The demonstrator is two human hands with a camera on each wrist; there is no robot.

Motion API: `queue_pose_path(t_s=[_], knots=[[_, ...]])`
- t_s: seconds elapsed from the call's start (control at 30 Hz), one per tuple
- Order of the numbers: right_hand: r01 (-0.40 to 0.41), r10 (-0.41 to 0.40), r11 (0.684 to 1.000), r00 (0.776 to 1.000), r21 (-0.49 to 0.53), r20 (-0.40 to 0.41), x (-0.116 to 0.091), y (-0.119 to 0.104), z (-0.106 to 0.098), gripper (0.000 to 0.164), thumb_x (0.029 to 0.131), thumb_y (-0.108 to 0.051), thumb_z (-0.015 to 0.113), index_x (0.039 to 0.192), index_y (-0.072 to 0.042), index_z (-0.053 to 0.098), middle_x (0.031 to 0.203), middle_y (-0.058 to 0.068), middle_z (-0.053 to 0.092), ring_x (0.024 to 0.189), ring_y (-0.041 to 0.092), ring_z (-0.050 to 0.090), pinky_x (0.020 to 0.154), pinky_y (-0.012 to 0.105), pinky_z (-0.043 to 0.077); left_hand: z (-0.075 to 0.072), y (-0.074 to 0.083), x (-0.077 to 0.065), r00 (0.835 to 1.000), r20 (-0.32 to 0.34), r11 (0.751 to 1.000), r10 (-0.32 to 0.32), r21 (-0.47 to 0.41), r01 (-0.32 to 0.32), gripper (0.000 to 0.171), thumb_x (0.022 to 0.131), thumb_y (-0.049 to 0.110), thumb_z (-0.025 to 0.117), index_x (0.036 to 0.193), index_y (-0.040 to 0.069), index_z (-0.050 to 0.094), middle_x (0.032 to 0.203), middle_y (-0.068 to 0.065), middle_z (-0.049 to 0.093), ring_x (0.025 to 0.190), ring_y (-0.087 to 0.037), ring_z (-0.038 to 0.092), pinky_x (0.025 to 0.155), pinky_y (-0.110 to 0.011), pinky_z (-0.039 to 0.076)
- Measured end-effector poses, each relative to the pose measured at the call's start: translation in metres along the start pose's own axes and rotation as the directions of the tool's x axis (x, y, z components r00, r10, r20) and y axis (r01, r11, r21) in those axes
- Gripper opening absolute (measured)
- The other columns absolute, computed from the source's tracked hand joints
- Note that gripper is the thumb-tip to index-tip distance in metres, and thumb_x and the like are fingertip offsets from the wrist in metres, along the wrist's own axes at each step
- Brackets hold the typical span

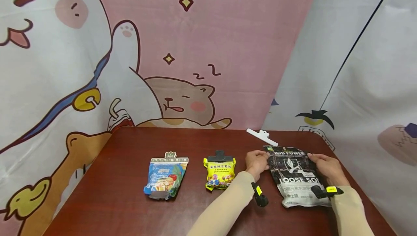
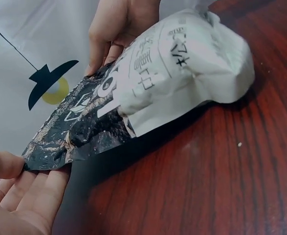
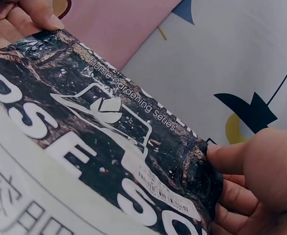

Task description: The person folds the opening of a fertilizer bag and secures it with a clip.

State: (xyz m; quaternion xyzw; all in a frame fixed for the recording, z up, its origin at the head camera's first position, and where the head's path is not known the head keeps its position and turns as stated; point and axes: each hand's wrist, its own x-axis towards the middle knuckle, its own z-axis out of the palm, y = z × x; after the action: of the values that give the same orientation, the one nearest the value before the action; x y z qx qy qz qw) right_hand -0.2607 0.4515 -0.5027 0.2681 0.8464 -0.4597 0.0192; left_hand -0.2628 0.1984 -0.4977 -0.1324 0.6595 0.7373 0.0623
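Note:
A black and white bag of soil (image 1: 298,178), printed "BUD POWER" and "LOOSE SO", is on the right of the table. My left hand (image 1: 256,163) pinches its upper left corner, thumb on top and fingers beneath in the left wrist view. At the opposite upper corner my right hand (image 1: 328,169) pinches the bag with thumb and fingers. The left wrist view shows the bag's black top end (image 2: 79,117) raised off the table, its white bottom (image 2: 207,63) bulging. Just beyond the bag lies a white clip (image 1: 262,137).
Left of my hands lies a yellow packet (image 1: 220,174) with a black clip (image 1: 219,156) across its top. Farther left is a blue packet (image 1: 165,180) under a piano-patterned clip (image 1: 170,159). A printed cloth (image 1: 244,47) hangs behind the dark red table (image 1: 123,178).

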Motion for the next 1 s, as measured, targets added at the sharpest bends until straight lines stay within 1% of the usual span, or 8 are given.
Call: queue_pose_path(t_s=[0.1,0.2,0.33,0.5,0.6,0.77,0.93,1.0], knots=[[0.017,-0.016,1.0,1.0,0.013,-0.019,-0.003,0.0,0.0,0.079,0.1,-0.06,0.052,0.147,0.004,0.048,0.148,0.031,0.045,0.121,0.041,0.048,0.089,0.049,0.045,0.0,0.002,-0.001,1.0,0.005,1.0,0.011,0.008,-0.011,0.004,0.093,0.011,0.075,0.091,0.008,0.078,0.087,-0.002,0.077,0.07,-0.014,0.068,0.063,-0.032,0.061],[0.046,-0.045,0.999,0.998,0.017,-0.047,-0.006,-0.002,-0.001,0.079,0.1,-0.06,0.052,0.145,0.004,0.049,0.144,0.03,0.047,0.116,0.039,0.049,0.085,0.045,0.044,-0.001,0.005,-0.002,1.0,0.012,1.0,0.012,-0.005,-0.012,0.004,0.093,0.01,0.075,0.09,0.009,0.078,0.087,-0.002,0.077,0.071,-0.015,0.069,0.064,-0.033,0.062],[0.05,-0.046,0.998,0.996,0.046,-0.078,-0.012,-0.006,-0.002,0.078,0.1,-0.061,0.052,0.145,0.002,0.05,0.142,0.026,0.049,0.113,0.035,0.048,0.081,0.04,0.042,-0.003,0.009,-0.003,1.0,0.02,1.0,0.017,-0.027,-0.016,0.004,0.092,0.01,0.075,0.088,0.009,0.077,0.086,-0.003,0.078,0.072,-0.016,0.071,0.065,-0.034,0.062],[0.051,-0.045,0.996,0.995,0.069,-0.093,-0.018,-0.012,-0.003,0.078,0.099,-0.063,0.051,0.145,0.0,0.051,0.143,0.023,0.048,0.114,0.033,0.048,0.083,0.04,0.044,-0.007,0.016,-0.006,0.999,0.034,0.998,0.043,-0.049,-0.041,0.004,0.092,0.01,0.076,0.09,0.008,0.078,0.087,-0.006,0.078,0.073,-0.017,0.073,0.068,-0.037,0.063],[0.051,-0.044,0.996,0.994,0.073,-0.1,-0.021,-0.016,-0.004,0.078,0.098,-0.064,0.051,0.145,-0.003,0.051,0.141,0.019,0.05,0.109,0.029,0.051,0.077,0.034,0.045,-0.01,0.021,-0.007,0.997,0.059,0.997,0.054,-0.057,-0.051,0.005,0.093,0.011,0.075,0.092,0.007,0.078,0.089,-0.006,0.079,0.075,-0.018,0.074,0.073,-0.042,0.064],[0.063,-0.049,0.991,0.991,0.117,-0.121,-0.027,-0.021,-0.008,0.074,0.097,-0.063,0.054,0.142,-0.005,0.054,0.13,0.009,0.053,0.1,0.017,0.053,0.066,0.022,0.045,-0.015,0.029,-0.011,0.994,0.093,0.997,0.062,-0.043,-0.058,0.005,0.093,0.016,0.075,0.092,0.011,0.078,0.09,-0.002,0.078,0.078,-0.016,0.072,0.081,-0.046,0.063],[0.115,-0.091,0.972,0.988,0.205,-0.123,-0.035,-0.022,-0.013,0.061,0.097,-0.058,0.059,0.135,-0.011,0.059,0.117,-0.007,0.053,0.095,0.002,0.052,0.064,0.012,0.046,-0.016,0.038,-0.014,0.989,0.107,0.995,0.098,-0.029,-0.095,0.005,0.092,0.018,0.078,0.091,0.013,0.079,0.088,0.0,0.078,0.077,-0.015,0.072,0.077,-0.041,0.063],[0.147,-0.122,0.958,0.986,0.245,-0.116,-0.039,-0.023,-0.015,0.054,0.097,-0.056,0.06,0.131,-0.013,0.061,0.111,-0.012,0.052,0.092,-0.001,0.053,0.065,0.01,0.047,-0.017,0.041,-0.016,0.987,0.116,0.993,0.114,-0.033,-0.111,0.005,0.091,0.018,0.078,0.091,0.013,0.079,0.088,-0.001,0.078,0.077,-0.014,0.072,0.074,-0.039,0.063]])
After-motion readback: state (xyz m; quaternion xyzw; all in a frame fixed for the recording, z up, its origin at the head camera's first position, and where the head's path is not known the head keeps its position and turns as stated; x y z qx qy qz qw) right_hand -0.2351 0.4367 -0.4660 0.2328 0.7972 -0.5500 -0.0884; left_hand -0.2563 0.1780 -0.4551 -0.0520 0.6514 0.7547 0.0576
